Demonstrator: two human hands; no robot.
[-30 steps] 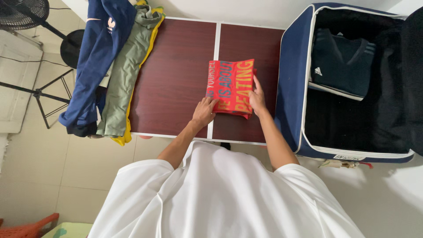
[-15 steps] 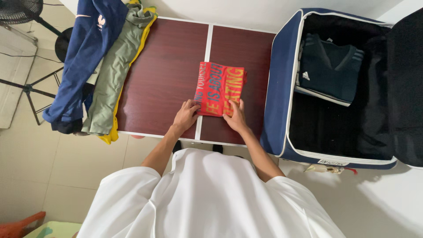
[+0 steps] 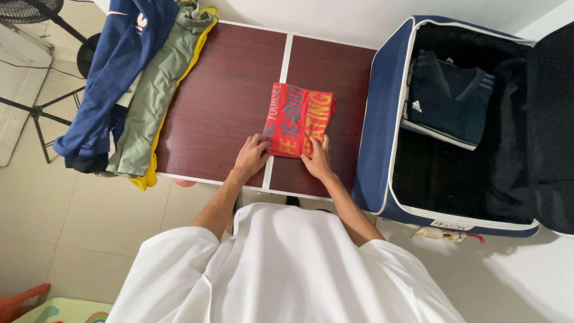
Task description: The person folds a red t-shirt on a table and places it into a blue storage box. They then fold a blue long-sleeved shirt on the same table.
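A folded red shirt with yellow and blue lettering [image 3: 297, 119] lies on the dark red-brown folding table [image 3: 227, 96], near its middle seam. My left hand [image 3: 251, 155] rests at the shirt's near left corner, fingers on its edge. My right hand [image 3: 317, 158] presses on the near right edge of the same shirt. Both hands lie flat with fingers spread on the cloth, gripping nothing that I can see.
A blue jacket [image 3: 113, 66], an olive garment [image 3: 158, 90] and a yellow one [image 3: 149, 173] hang over the table's left end. An open navy suitcase [image 3: 382, 113] at right holds a folded dark shirt [image 3: 448, 101]. A fan stand [image 3: 36, 107] is at far left.
Both hands have slid from the shirt's sides down to its near edge. The shirt looks squarer and flatter than a second ago. The view has shifted slightly.
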